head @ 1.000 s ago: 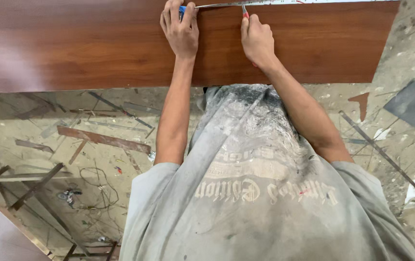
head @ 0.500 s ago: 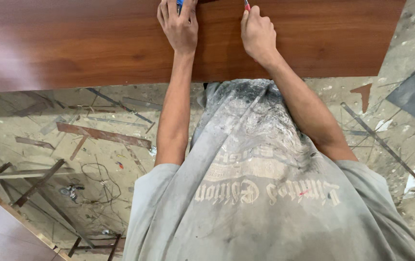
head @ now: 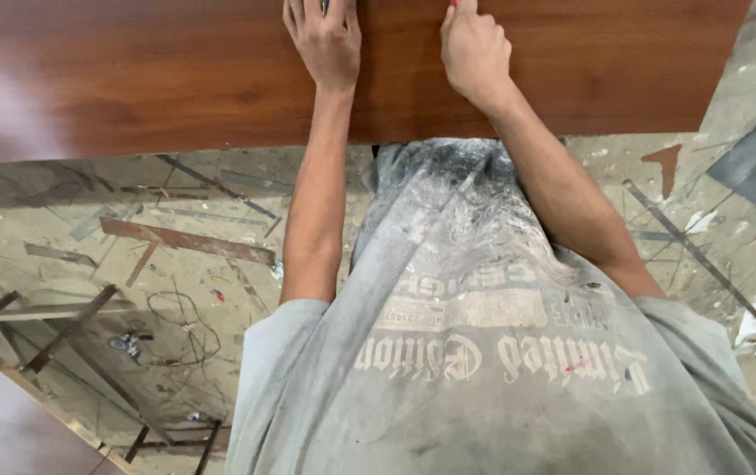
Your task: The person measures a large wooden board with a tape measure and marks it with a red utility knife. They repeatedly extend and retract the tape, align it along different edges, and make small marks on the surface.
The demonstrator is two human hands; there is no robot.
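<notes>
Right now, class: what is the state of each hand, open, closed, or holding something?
Left hand: palm down on the brown wooden board; fingertips cut off by the frame, grasp cannot be told.
Right hand: curled closed, pinching a small red object.

Dusty grey floor (head: 220, 352); scattered wood strips (head: 186, 240); loose wire (head: 180, 325); pale board corner (head: 8, 422).

A glossy reddish-brown wood-grain board (head: 176, 79) lies flat, spanning the view's top above a littered floor.

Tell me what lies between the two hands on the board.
In the head view, only bare brown board lies between the left hand and the right hand; nothing rests on that stretch.
</notes>
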